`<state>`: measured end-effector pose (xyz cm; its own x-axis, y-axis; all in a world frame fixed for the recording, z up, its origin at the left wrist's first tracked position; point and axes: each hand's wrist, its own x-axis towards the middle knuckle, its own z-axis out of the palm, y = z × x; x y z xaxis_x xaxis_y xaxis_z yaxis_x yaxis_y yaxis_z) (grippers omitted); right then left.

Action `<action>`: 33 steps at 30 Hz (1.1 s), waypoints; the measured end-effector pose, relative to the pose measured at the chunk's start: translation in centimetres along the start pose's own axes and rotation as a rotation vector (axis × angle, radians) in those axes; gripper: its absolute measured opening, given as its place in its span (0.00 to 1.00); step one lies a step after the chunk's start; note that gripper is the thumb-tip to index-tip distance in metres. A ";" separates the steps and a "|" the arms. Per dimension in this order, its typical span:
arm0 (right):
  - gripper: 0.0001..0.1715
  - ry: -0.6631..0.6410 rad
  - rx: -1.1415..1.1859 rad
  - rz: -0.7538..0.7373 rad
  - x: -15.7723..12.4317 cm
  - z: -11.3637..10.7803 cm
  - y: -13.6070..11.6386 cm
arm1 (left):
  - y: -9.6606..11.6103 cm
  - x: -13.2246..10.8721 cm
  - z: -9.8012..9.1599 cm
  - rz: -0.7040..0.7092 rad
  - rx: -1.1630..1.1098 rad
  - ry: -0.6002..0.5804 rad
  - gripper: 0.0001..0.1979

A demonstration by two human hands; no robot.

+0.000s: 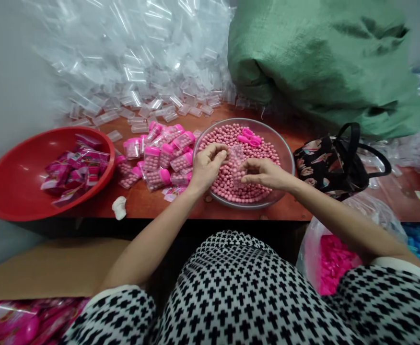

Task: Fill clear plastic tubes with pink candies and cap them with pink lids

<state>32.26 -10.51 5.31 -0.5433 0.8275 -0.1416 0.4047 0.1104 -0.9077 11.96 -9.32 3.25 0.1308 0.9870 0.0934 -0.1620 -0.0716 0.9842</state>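
Above a metal bowl (286,155) of pink beads (255,153): left hand (210,165), grip narrow, contents unclear. Right hand (263,172) at a clear container (236,158); cannot tell whether gripped.

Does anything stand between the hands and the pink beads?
Partly: a clear container, between the left hand and right hand, overlaps the pink beads near the metal bowl's middle, and pink plastic pieces lie toward the far side. Nothing else visible blocks them.
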 end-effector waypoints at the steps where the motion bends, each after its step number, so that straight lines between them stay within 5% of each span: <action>1: 0.17 0.041 0.117 0.005 -0.2 -0.3 0.2 | 0.2 -0.1 0.0 -0.032 -0.003 -0.042 0.10; 8: 0.24 0.251 0.217 -0.083 -0.3 -1.0 -0.4 | 1.1 -0.6 0.6 -0.147 0.009 -0.416 0.19; 15: 0.20 0.196 -0.085 -0.251 -0.9 -2.7 -1.2 | 0.5 -0.3 0.6 -0.173 -0.067 -0.391 0.21; 19: 0.15 0.129 -0.426 -0.342 -0.9 -3.2 -1.6 | 0.7 -0.3 0.6 -0.110 0.040 -0.411 0.15; 24: 0.13 0.087 -0.555 -0.402 -1.7 -2.3 -1.1 | 0.8 -0.6 0.3 -0.042 0.235 -0.417 0.11; 28: 0.13 0.232 -0.535 -0.271 -3.2 -2.4 -0.4 | 0.5 -0.7 0.2 -0.031 0.328 -0.372 0.11; 33: 0.13 0.269 -0.679 -0.034 -1.5 -5.4 1.3 | 0.4 -0.5 0.4 -0.193 0.043 -0.321 0.18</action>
<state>37.54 -8.63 6.46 -0.4001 0.9142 0.0636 0.8050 0.3838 -0.4524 12.21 -9.94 3.69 0.4556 0.8882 -0.0589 -0.0641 0.0988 0.9930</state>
